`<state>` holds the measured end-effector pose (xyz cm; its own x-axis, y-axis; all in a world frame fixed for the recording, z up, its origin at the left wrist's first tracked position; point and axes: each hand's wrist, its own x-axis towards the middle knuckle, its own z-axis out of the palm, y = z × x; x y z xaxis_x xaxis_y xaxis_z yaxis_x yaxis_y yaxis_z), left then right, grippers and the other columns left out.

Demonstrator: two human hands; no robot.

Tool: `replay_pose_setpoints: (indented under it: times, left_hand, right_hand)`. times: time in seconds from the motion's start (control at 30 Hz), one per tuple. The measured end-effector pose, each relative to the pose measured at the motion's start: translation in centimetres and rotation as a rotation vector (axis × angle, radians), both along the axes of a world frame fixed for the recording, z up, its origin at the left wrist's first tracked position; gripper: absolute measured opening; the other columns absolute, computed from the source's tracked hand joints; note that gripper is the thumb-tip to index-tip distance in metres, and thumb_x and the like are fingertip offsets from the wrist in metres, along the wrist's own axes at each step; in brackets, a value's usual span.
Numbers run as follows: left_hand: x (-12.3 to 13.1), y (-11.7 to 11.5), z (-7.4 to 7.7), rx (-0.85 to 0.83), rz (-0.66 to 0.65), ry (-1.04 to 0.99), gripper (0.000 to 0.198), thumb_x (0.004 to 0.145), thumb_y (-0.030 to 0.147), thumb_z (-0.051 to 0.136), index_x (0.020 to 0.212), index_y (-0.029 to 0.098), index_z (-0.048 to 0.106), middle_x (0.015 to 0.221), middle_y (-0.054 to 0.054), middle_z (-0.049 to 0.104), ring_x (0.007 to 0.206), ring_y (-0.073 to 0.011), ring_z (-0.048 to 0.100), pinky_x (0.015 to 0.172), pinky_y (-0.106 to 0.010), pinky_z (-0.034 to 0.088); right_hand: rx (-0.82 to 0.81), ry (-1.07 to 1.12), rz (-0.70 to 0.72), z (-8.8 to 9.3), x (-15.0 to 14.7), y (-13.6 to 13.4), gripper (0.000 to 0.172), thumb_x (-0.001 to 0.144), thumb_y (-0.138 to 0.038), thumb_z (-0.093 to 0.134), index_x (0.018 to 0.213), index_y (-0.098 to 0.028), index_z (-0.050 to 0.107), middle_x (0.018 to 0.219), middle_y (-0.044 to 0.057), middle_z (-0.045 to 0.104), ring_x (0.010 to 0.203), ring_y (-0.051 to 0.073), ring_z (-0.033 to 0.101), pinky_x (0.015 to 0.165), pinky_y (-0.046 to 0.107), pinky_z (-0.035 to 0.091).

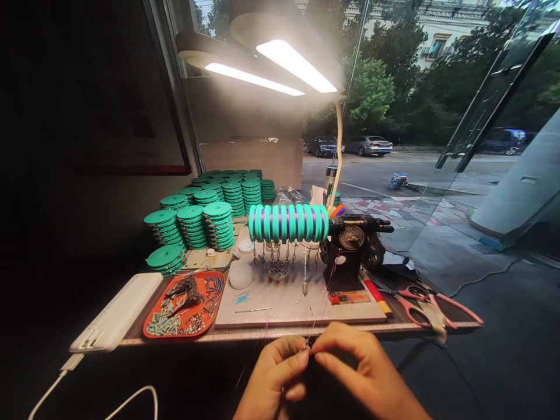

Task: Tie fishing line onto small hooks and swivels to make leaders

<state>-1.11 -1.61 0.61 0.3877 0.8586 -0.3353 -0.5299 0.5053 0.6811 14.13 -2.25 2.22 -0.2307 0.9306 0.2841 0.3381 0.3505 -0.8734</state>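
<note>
- The left hand (pixel 280 370) grasps a small dark threaded piece (pixel 308 345) between thumb and forefinger, just off the middle of the bench's (pixel 245 337) front edge.
- The right hand (pixel 356 364) has thumb and forefinger nearly meeting beside it; the piece is tiny, so I cannot tell whether they grip it.
- Behind, a row of teal discs (pixel 289 223) extends from a black machine (pixel 345 262).
- An orange tray (pixel 212 313) of beads sits near the front left corner.
</note>
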Motion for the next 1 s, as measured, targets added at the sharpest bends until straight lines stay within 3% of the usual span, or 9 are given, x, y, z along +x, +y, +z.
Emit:
replay_pose_setpoints:
  times: [0.1,0.3,0.37,0.47,0.53,0.6,0.8,0.9,1.0]
  left_hand:
    - [0.2,-0.1,-0.2,-0.026,0.009,-0.044,0.024,0.05,0.022,0.083,0.064,0.01,0.068,0.054,0.002,0.052,0.039,0.0014,0.033,0.033,-0.009,0.018]
    - [0.4,-0.3,-0.3,-0.011,0.053,-0.019,0.027,0.048,0.025,0.084,0.064,0.011,0.068,0.051,0.003,0.051,0.038,0.0015,0.033,0.034,-0.01,0.018]
    - [0.3,-0.2,-0.3,0.015,0.045,0.03,0.027,0.048,0.026,0.083,0.062,0.011,0.066,0.049,0.005,0.047,0.037,0.0016,0.028,0.035,-0.011,0.017]
    - [-0.2,0.2,-0.5,0.08,0.01,0.144,0.026,0.051,0.028,0.081,0.061,0.013,0.062,0.048,0.008,0.043,0.037,0.0004,0.023,0.036,-0.014,0.015]
    - [-0.5,0.6,-0.5,0.127,-0.046,0.217,0.025,0.052,0.028,0.08,0.062,0.014,0.061,0.05,0.007,0.045,0.038,-0.0016,0.028,0.038,-0.016,0.017]
    - [-0.7,1.0,-0.3,0.167,-0.097,0.27,0.023,0.053,0.026,0.078,0.064,0.015,0.061,0.054,0.006,0.049,0.043,-0.0045,0.035,0.041,-0.017,0.023]
    - [-0.4,1.7,0.4,0.265,-0.085,0.42,0.027,0.062,0.037,0.072,0.064,0.013,0.059,0.053,0.005,0.046,0.043,-0.0051,0.034,0.043,-0.02,0.022]
    - [-0.3,2.0,0.4,0.266,-0.127,0.373,0.029,0.061,0.039,0.072,0.062,0.013,0.059,0.049,0.005,0.048,0.04,-0.0046,0.031,0.043,-0.021,0.018]
    - [-0.4,2.2,0.9,0.24,-0.138,0.295,0.026,0.057,0.034,0.075,0.059,0.013,0.06,0.052,0.003,0.053,0.042,-0.0061,0.038,0.047,-0.022,0.023]
  right_hand:
    - [0.001,0.041,0.068,-1.7,-1.1,-0.7,0.017,0.08,-0.027,0.054,0.074,-0.018,0.068,0.07,0.004,0.066,0.065,0.016,0.061,0.061,0.024,0.046]
    - [-0.12,0.239,-0.124,-3.9,-3.0,-1.2,0.031,0.08,-0.041,0.052,0.066,-0.016,0.065,0.059,0.003,0.065,0.058,0.017,0.061,0.057,0.024,0.047]
    - [-0.04,0.146,-0.176,-3.4,-2.3,-0.7,0.029,0.08,-0.037,0.052,0.062,-0.016,0.06,0.056,0.002,0.061,0.052,0.015,0.057,0.05,0.022,0.043]
    - [0.282,-0.069,-0.294,-1.6,-0.7,0.7,0.024,0.08,-0.025,0.049,0.059,-0.017,0.055,0.054,0.0,0.055,0.051,0.013,0.051,0.048,0.023,0.038]
    - [0.481,-0.179,-0.304,-0.4,0.2,1.7,0.022,0.08,-0.019,0.046,0.06,-0.018,0.054,0.054,0.0,0.053,0.051,0.013,0.049,0.05,0.024,0.036]
    - [0.576,-0.25,-0.259,0.3,0.7,2.4,0.02,0.08,-0.015,0.045,0.061,-0.017,0.054,0.054,0.0,0.054,0.052,0.013,0.048,0.052,0.024,0.036]
    - [0.578,-0.276,-0.235,0.3,0.8,2.5,0.018,0.079,-0.013,0.046,0.063,-0.018,0.053,0.055,0.0,0.054,0.053,0.013,0.049,0.052,0.024,0.036]
    - [0.575,-0.273,-0.234,0.2,0.9,2.4,0.019,0.079,-0.012,0.045,0.063,-0.018,0.053,0.056,0.0,0.054,0.054,0.013,0.049,0.052,0.023,0.036]
    - [0.572,-0.27,-0.223,0.3,0.9,2.4,0.018,0.079,-0.012,0.045,0.063,-0.018,0.053,0.056,-0.001,0.053,0.054,0.012,0.049,0.052,0.023,0.036]
